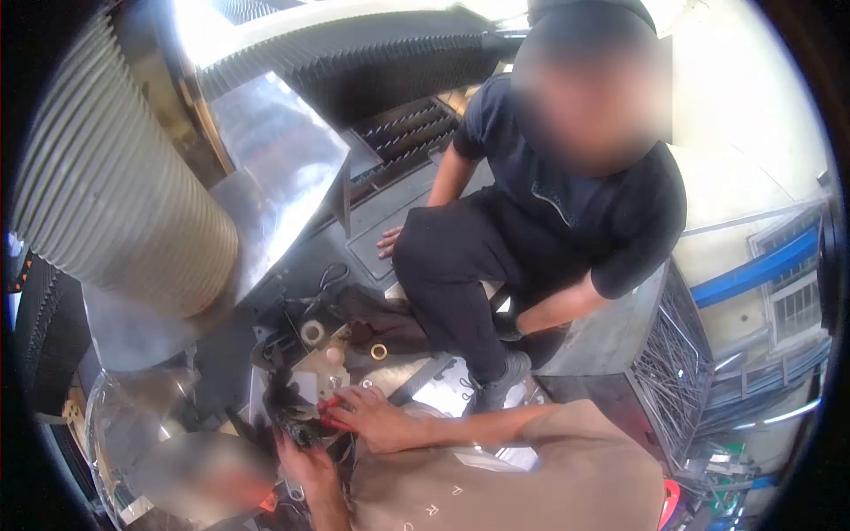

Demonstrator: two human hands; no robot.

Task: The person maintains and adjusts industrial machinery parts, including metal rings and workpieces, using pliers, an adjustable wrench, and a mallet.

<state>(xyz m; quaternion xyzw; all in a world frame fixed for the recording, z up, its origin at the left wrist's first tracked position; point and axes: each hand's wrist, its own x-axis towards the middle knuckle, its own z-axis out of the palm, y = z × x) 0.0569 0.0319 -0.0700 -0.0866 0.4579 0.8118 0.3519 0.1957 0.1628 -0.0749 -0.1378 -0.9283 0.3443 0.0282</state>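
Note:
My right hand [385,423] reaches in from the right with its fingers closed around a red object [333,412], whose kind is partly hidden by the fingers. Below it, my left hand [310,467] is curled against a dark, uneven object [299,427]. That object looks black with some greenish parts, and I cannot make out what it is. Both hands are close together in front of my brown shirt [505,487]. A white sheet or plate [304,388] lies just beyond the fingers.
A seated person in dark clothes [567,208] faces me, one shoe [502,382] near the work. Around lie a pale tape roll [312,333], a yellow ring [379,351], black-handled scissors [332,276] and dark cloth [376,317]. A large ribbed duct [133,177] stands left; a metal bin [611,354], right.

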